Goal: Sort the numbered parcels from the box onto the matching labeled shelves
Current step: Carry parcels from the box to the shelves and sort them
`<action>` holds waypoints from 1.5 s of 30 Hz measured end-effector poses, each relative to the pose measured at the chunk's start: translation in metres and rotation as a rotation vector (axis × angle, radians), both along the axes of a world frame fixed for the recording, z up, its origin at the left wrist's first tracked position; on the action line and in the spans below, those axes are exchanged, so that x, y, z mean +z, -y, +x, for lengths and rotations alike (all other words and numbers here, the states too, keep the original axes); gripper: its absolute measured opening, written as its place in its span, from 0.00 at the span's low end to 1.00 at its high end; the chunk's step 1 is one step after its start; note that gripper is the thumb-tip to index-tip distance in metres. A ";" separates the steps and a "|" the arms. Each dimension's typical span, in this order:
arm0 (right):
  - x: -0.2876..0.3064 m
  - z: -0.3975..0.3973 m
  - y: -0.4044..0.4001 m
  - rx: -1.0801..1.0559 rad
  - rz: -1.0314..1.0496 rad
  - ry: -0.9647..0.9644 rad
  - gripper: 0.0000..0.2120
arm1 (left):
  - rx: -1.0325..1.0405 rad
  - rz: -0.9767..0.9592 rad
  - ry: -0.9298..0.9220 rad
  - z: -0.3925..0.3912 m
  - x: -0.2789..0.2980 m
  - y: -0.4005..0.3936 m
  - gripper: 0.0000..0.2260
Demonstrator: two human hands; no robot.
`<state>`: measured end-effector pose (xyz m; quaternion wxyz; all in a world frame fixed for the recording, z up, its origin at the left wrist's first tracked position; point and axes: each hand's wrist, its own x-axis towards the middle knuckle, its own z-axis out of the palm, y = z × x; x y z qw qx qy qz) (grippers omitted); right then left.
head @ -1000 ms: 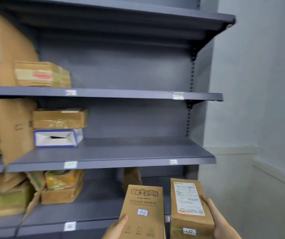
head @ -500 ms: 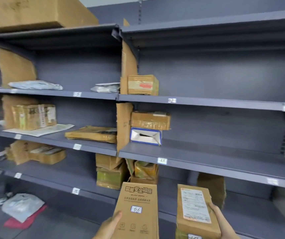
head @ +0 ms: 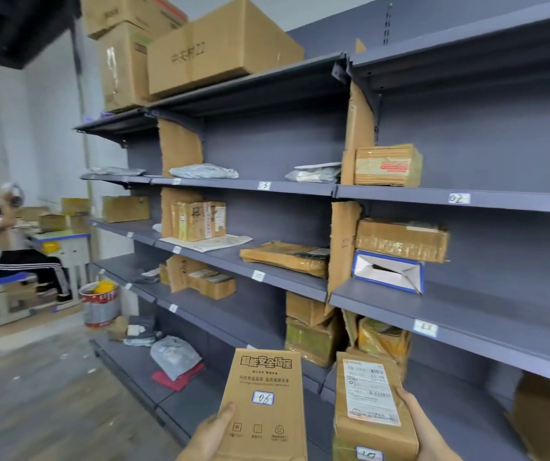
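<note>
At bottom centre, the left hand (head: 208, 439) grips a flat kraft carton (head: 263, 405) tagged 06. The right hand (head: 425, 430) clasps a taped, blocky parcel (head: 371, 407) beside it.

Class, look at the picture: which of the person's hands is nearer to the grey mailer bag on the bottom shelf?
Left. The left hand holds a parcel just right of and below the grey mailer bag; the right hand is farther right.
</note>
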<state>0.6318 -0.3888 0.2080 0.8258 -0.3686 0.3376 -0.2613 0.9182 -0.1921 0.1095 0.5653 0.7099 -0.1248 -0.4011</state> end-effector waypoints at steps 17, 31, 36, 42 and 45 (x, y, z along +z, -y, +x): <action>-0.005 0.111 0.024 0.139 -0.031 -0.217 0.23 | 0.313 -0.061 -0.050 0.007 0.021 -0.059 0.17; 0.042 0.234 0.048 -0.108 -0.147 -0.164 0.20 | 0.085 -0.137 -0.007 0.175 0.040 -0.004 0.17; 0.064 0.263 0.059 -0.188 -0.169 -0.143 0.20 | -0.010 -0.120 0.041 0.216 0.041 0.033 0.13; 0.094 0.292 0.080 -0.252 -0.203 -0.161 0.21 | -0.154 -0.139 -0.044 0.252 0.018 0.068 0.14; 0.117 0.309 0.102 -0.303 -0.242 -0.188 0.20 | -0.131 -0.195 -0.036 0.260 0.021 0.083 0.07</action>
